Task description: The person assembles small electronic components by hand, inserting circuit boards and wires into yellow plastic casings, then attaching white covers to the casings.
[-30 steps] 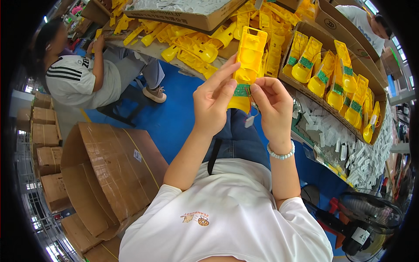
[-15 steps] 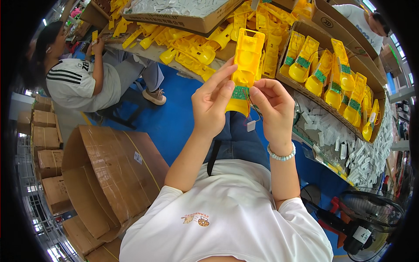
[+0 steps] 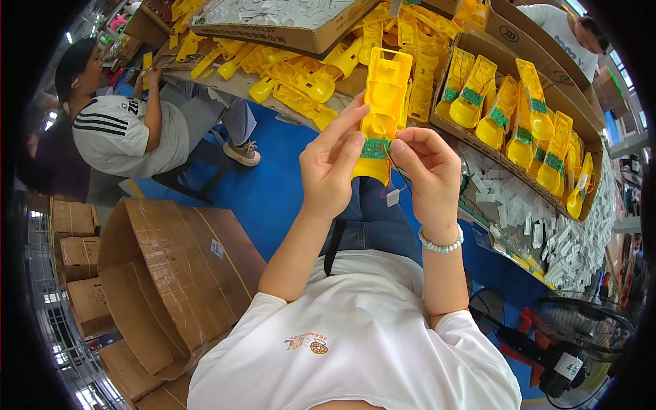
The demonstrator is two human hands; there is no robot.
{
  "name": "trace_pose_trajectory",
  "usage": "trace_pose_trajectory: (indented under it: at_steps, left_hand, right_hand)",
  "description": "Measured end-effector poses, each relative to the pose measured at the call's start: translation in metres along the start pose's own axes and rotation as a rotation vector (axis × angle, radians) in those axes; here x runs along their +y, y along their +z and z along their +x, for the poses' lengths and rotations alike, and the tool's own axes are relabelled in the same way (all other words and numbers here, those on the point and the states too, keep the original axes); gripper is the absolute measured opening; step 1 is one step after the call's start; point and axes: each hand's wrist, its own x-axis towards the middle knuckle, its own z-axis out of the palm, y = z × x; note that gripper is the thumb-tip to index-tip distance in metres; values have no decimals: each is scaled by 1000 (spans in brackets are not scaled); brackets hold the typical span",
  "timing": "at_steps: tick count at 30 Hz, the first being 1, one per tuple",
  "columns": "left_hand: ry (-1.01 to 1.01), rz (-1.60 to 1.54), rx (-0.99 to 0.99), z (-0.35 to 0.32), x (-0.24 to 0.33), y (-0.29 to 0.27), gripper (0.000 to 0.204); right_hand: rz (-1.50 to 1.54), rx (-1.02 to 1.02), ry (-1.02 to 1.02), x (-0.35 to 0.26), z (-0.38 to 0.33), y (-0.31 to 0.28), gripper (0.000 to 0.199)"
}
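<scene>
A yellow plastic housing [image 3: 386,85] is held up in front of me, its hollow side showing. My left hand [image 3: 329,167] grips its left edge, thumb near a green circuit board [image 3: 374,148] set across its lower part. At the right edge, my right hand [image 3: 434,171] has thumb and forefinger closed on the housing beside the board, where thin wires come out. Whether a wire is also pinched there, I cannot tell. Below the board, a small white connector [image 3: 392,197] dangles from the wires.
A carton [image 3: 444,119] of similar housings with green boards stands at right, above piled white plastic pieces [image 3: 581,253]. Loose yellow housings [image 3: 301,75] cover the table beyond. A co-worker [image 3: 130,130] sits at left, near a big open carton [image 3: 184,266]. A fan [image 3: 581,328] stands lower right.
My hands and the housing stay almost in place, with only a tiny shift. At far left, a dark-clothed figure has come into view behind the seated co-worker.
</scene>
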Motion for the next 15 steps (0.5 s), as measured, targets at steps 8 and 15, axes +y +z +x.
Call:
trace_pose_trajectory:
  at_steps: [8, 15]
  left_hand:
    - [-1, 14, 20, -2, -3, 1, 34]
    - [-76, 17, 71, -6, -6, 9, 33]
  right_hand:
    - [17, -5, -72, 2, 0, 0, 14]
    - [29, 22, -87, 6, 1, -5, 13]
